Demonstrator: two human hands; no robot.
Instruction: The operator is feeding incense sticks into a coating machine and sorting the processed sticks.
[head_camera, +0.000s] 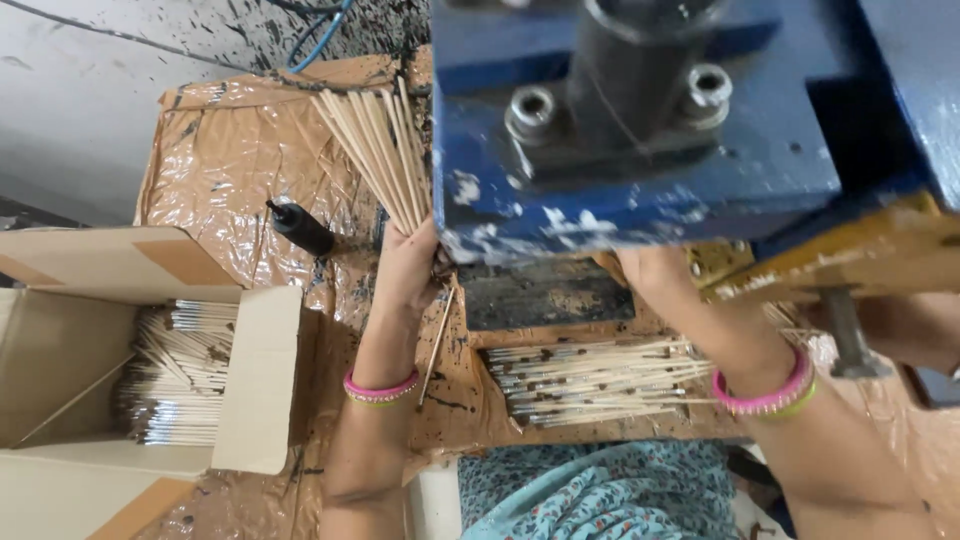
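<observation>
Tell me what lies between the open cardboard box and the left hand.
In the head view, a small black bottle lies on the brown plastic sheet, between the cardboard box and the left hand, which holds a fan of sticks.

My bench wears glossy, crinkled brown plastic sheet; the sticks are pale bare wood, the press chipped blue-painted metal (rough, scuffed), the box matt cardboard.
</observation>
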